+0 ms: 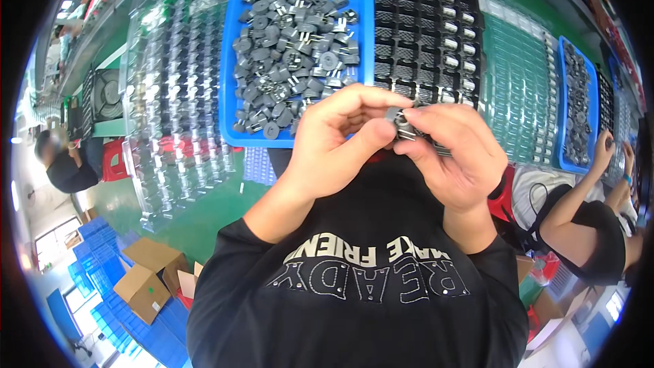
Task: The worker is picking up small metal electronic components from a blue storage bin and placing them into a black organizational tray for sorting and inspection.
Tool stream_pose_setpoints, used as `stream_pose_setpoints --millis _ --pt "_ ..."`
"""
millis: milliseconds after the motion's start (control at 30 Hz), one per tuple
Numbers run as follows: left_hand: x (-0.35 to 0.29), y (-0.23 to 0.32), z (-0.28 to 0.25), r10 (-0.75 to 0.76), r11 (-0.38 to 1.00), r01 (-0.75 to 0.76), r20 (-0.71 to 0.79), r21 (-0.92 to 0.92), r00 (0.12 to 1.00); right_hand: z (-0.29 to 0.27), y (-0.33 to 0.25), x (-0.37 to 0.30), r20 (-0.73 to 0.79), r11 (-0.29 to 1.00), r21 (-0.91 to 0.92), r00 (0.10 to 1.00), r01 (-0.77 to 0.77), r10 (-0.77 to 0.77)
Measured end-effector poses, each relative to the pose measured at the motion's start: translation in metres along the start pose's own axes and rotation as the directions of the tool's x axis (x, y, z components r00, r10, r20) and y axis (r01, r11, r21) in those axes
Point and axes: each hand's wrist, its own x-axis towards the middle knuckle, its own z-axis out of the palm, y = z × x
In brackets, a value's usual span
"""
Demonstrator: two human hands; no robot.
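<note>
In front of my chest, both hands meet at a small dark grey plastic part with metal pins (403, 127). My left hand (330, 138) pinches it between thumb and index finger. From the other side, the thumb and fingers of my right hand (464, 153) close on the same part, and my fingertips cover some of it. Just beyond my left hand stands a blue bin (229, 88), heaped with similar grey parts (291, 48). Beyond my right hand lies a black compartment tray (424, 24) with shiny metal pieces in some of its cells.
Clear plastic trays (180, 75) lie left of the bin, others (514, 61) right of the black tray. Further right is another blue bin (562, 105) near a co-worker's arm (579, 194). Cardboard boxes (146, 286) sit at lower left; a person (71, 163) is at far left.
</note>
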Motion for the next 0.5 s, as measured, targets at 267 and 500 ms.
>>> stream_pose_setpoints --millis 267,500 --pt "0.000 -0.006 -0.014 0.034 0.643 0.068 -0.117 0.763 0.993 -0.016 0.026 -0.035 0.099 0.876 0.056 0.876 -0.479 0.472" --pt "0.049 -0.009 -0.058 0.325 -0.025 0.020 -0.011 0.999 0.946 -0.022 0.075 -0.005 0.153 0.861 -0.478 0.949 -0.171 0.274"
